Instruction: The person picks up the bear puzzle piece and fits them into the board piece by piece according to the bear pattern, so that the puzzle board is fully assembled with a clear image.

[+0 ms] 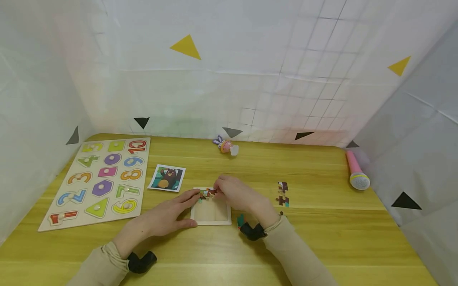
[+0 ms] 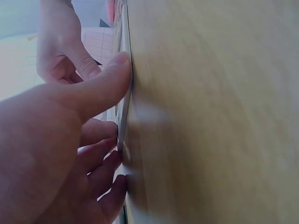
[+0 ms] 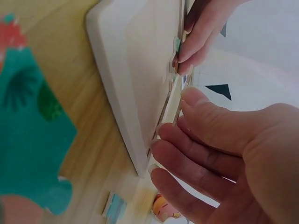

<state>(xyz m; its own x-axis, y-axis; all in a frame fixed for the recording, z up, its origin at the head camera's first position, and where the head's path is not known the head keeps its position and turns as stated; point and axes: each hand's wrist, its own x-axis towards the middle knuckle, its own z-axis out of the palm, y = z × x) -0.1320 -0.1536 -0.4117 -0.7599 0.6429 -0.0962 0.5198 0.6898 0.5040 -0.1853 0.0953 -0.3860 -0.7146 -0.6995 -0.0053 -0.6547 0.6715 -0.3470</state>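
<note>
A small wooden puzzle tray (image 1: 212, 215) lies flat on the table in front of me. My left hand (image 1: 168, 217) rests along its left side, fingers fairly straight; the fingertips touch jigsaw pieces (image 1: 202, 196) at the tray's far left corner, and the thumb (image 2: 119, 65) is against the edge. My right hand (image 1: 236, 192) is over the far right corner, pinching a brown jigsaw piece (image 1: 212, 192) between thumb and finger. In the right wrist view that piece (image 3: 186, 84) shows thin and edge-on, its picture hidden.
Loose jigsaw pieces (image 1: 282, 200) lie right of the tray, with a teal piece (image 1: 240, 219) by the right wrist. A bear picture card (image 1: 167, 178), a number-and-shape board (image 1: 86, 210), a bunny-eared toy (image 1: 225, 146) and a pink toy microphone (image 1: 354, 167) lie around.
</note>
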